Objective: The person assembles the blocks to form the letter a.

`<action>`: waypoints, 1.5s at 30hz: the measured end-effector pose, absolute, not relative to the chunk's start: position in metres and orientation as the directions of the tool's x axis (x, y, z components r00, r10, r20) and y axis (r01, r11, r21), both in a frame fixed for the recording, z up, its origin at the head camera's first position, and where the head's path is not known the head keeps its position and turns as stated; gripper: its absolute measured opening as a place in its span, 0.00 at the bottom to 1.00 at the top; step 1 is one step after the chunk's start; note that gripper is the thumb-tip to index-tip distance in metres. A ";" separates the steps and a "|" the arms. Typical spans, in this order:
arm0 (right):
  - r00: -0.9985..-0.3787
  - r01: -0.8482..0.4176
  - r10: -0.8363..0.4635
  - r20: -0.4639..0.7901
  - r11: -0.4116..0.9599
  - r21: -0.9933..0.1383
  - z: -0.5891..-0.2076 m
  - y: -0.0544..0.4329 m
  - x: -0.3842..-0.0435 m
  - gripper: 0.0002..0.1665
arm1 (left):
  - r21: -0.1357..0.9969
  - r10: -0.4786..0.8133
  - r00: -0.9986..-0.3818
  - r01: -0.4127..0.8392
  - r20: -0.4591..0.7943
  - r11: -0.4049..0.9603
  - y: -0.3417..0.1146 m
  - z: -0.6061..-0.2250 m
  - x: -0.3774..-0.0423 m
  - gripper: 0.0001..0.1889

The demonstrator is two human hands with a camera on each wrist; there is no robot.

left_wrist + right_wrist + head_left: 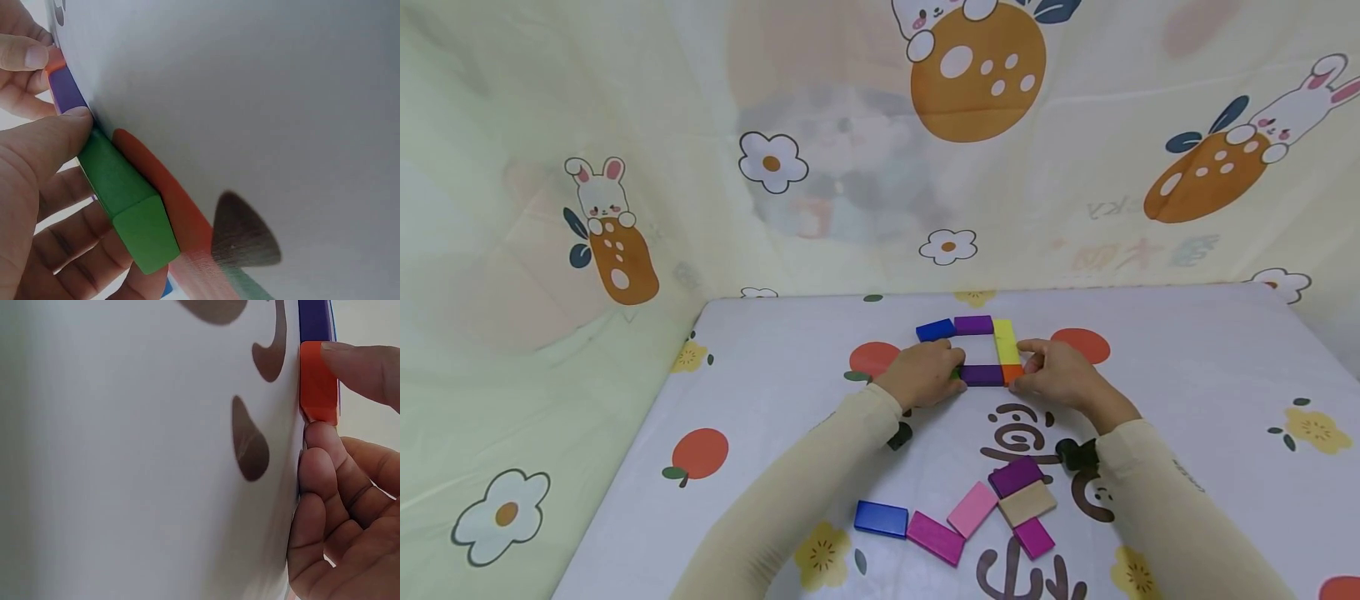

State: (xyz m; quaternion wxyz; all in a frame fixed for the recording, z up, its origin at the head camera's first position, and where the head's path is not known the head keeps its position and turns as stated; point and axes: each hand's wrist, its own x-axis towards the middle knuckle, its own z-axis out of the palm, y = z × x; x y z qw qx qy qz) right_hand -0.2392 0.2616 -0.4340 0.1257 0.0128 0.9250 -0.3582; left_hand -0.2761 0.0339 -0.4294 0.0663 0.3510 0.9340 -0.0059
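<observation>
Several coloured blocks form a ring far back on the table, with a gap at its left side. A blue block (936, 330) and a purple block (973, 325) make the far side, a yellow block (1004, 342) the right. Along the near side lie an orange block (319, 381), a dark purple block (982, 376) and a green block (122, 172). My left hand (923, 372) holds the green block, thumb on its near face by the purple one, fingers behind. With thumb and fingertips my right hand (1060, 375) pinches the orange block at the corner.
Closer to me lies a loose group: a blue block (881, 519), a magenta block (936, 538), a pink block (973, 509), a purple block (1016, 477), a tan block (1027, 505) and a smaller magenta block (1033, 538). Printed cloth (850, 242) hangs behind the table.
</observation>
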 end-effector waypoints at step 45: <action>-0.962 0.134 -0.066 -0.266 0.734 -0.665 -0.434 0.263 -0.240 0.48 | 0.058 0.652 -0.747 0.651 -0.128 0.757 0.034 -0.430 -0.276 0.20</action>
